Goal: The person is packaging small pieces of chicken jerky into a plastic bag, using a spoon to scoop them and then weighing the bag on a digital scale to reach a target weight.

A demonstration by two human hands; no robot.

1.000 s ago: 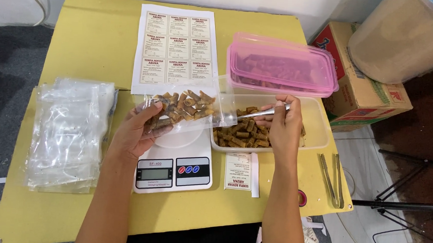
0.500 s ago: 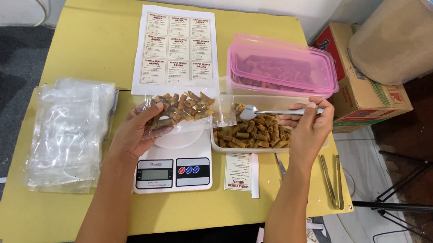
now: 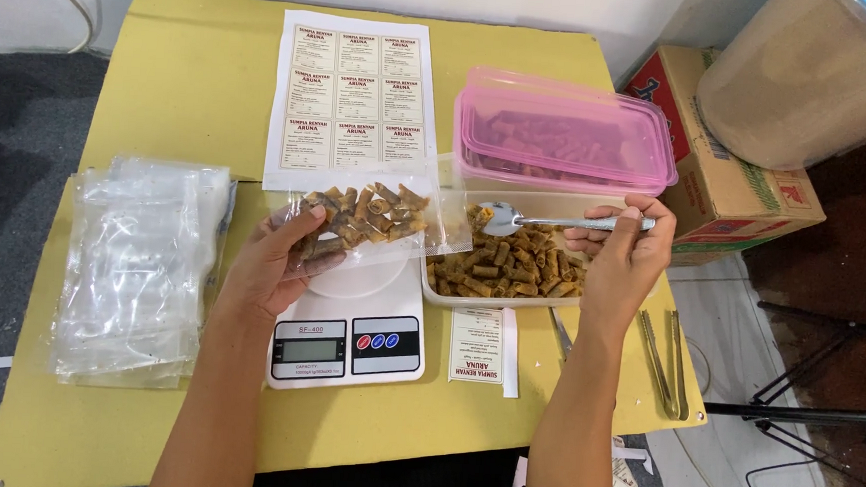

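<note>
1. The landmark was the white digital kitchen scale (image 3: 350,329), which stood on the yellow table (image 3: 192,88) directly in front of the person.
2. The left hand (image 3: 273,269) was held just above the scale's left edge, its fingers curled under a clear plastic bag (image 3: 369,220) and its thumb pressed on the bag's near side. The bag lay tilted over the scale's platform, mouth toward the right, and was partly filled with small brown rolled snacks.
3. The right hand (image 3: 625,255) was to the right of the scale, closed in a pinch on the handle end of a metal spoon (image 3: 555,221). The spoon lay nearly level, its bowl carrying a few snacks just beside the bag's open mouth.
4. Under the spoon, touching the scale's right side, sat a clear rectangular tub (image 3: 511,273) of the same snacks.
5. Behind that tub, farther from the scale, rested a pink-lidded container (image 3: 565,131).
6. A sheet of printed labels (image 3: 354,98) lay flat beyond the scale, toward the table's far edge.
7. A stack of empty clear bags (image 3: 136,265) lay left of the scale.
8. A single cut label (image 3: 482,347) lay just right of the scale's display; metal tongs (image 3: 668,363) lay farther right, near the table's edge.
9. A cardboard box (image 3: 737,182) stood off the table, well to the right of the scale.
</note>
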